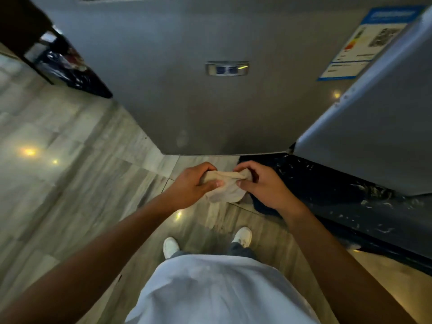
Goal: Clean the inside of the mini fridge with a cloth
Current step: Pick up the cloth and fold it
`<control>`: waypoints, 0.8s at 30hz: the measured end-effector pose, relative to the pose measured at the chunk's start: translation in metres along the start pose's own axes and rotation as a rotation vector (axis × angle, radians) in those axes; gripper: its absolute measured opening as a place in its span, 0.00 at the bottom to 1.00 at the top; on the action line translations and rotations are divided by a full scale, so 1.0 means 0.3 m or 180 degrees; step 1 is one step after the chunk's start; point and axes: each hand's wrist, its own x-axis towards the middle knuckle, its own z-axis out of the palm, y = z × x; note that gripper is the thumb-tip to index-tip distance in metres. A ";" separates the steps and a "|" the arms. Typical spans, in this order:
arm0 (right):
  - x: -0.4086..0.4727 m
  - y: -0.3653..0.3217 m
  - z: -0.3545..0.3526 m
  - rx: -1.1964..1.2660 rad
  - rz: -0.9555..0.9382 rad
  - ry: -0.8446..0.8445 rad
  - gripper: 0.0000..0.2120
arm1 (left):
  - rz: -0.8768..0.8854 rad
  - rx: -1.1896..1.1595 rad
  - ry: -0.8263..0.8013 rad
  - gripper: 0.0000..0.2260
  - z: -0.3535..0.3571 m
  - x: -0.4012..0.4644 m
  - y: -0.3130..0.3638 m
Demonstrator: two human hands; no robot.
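Standing over a pale wood-grain floor (70, 141), a person holds one beige cloth (225, 187) in two hands, with two white shoes (170, 247) showing below a light shirt (217, 291). At far left sits one dark bin lined with a shiny black bag (70, 69), well apart from the hands, and open floor runs between it and the person. The left hand (189, 185) reaches forward from a bare, extended arm, its fingers curled over the cloth's left end and its thumb pressed along the fabric. The cloth is bunched between the hands in front of the body, its loose part sagging below them. Above it stands one grey mini fridge (198, 101), its door closed, with one small badge (227, 68) at the middle and one energy label (355, 47) near its upper right corner; the fridge's lower edge lies just beyond the knuckles, not touching them. The right hand (261, 183) mirrors the left, fingers hooked over the cloth's right end and thumb pinching it from beneath. To the right, a second grey panel (374, 127) angles outward over one dark speckled surface (350, 202), narrowing the room on that side.
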 end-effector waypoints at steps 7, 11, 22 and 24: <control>0.045 -0.167 0.385 -0.0110 -0.0077 0.0131 0.08 | -0.0088 -0.0489 0.0367 0.06 -0.248 -0.220 -0.285; 0.098 -0.272 0.588 -0.0018 -0.0170 0.0203 0.08 | -0.0002 -0.0725 0.0524 0.05 -0.412 -0.314 -0.415; 0.370 -0.452 0.917 0.0317 -0.0251 0.0270 0.11 | -0.0104 -0.0877 0.0576 0.07 -0.752 -0.306 -0.664; 0.445 -0.468 0.950 0.0443 -0.0247 0.0336 0.13 | -0.0147 -0.0962 0.0626 0.06 -0.814 -0.250 -0.709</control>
